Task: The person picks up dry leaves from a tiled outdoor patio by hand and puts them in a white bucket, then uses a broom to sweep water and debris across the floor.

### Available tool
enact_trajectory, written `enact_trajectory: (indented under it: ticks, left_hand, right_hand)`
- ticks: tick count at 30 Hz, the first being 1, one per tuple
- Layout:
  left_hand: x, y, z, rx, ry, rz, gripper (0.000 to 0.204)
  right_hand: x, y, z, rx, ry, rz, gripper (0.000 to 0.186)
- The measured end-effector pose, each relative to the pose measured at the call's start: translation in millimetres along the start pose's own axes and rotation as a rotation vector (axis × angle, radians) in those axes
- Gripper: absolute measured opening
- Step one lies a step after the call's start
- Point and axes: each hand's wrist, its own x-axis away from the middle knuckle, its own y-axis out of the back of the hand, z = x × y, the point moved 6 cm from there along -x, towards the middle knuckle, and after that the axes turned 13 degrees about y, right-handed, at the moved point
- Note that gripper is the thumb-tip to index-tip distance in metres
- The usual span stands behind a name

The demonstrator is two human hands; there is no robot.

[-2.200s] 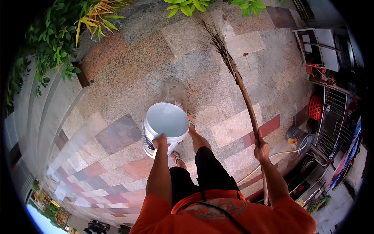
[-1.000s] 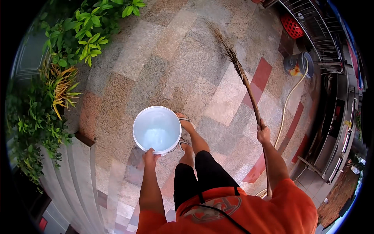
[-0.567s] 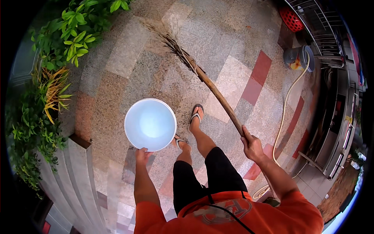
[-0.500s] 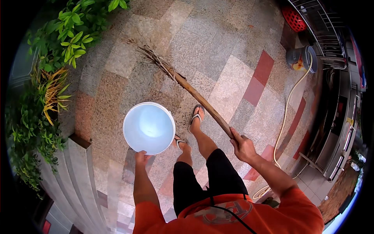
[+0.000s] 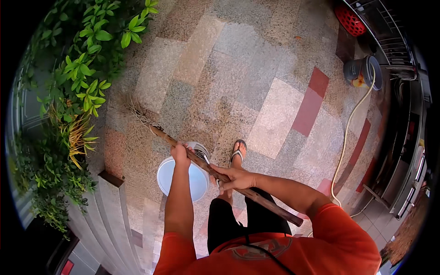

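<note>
We have both hands on the broom [image 5: 200,161], which slants across the middle of the frame from its frayed twig head [image 5: 141,115] at left of centre to the butt of the handle at lower right of centre. Our left hand [image 5: 181,153] is curled tight round the shaft near the twigs; our right hand [image 5: 236,178] is wrapped round it further down, a little apart from the left, though its underside is hidden. The white bucket [image 5: 188,181] lies beneath our left forearm, mouth towards us and seemingly tilted; we cannot tell what steadies it. To manage this grip well, we would judge it best to keep both hands firm and apart, let the lower one govern the angle, and hold the shaft clear of the bucket's rim and our sandals [image 5: 237,153]. The floor [image 5: 275,112] is a patchwork of speckled stone in tan, grey, pink and dark red, with darker patches that may be damp. Green plants [image 5: 89,68] crowd the upper left, grey steps [image 5: 98,213] descend at lower left, and a pale hose [image 5: 345,137] runs down from a grey bucket [image 5: 354,71] at upper right, near a red basket [image 5: 350,20] and a metal rack [image 5: 387,39].
</note>
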Motion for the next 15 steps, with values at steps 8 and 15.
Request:
enact_trajectory:
  ticks: [8,15]
  left_hand:
    - [-53,-238,-19,-0.759,-0.208,-0.179,0.015]
    - [84,-414,87,-1.346,-0.535,0.119,0.07]
  right_hand:
    - [106,87,54,-0.068,-0.088,-0.56,0.071]
    - [209,38,53,-0.287,0.066,-1.044,0.073]
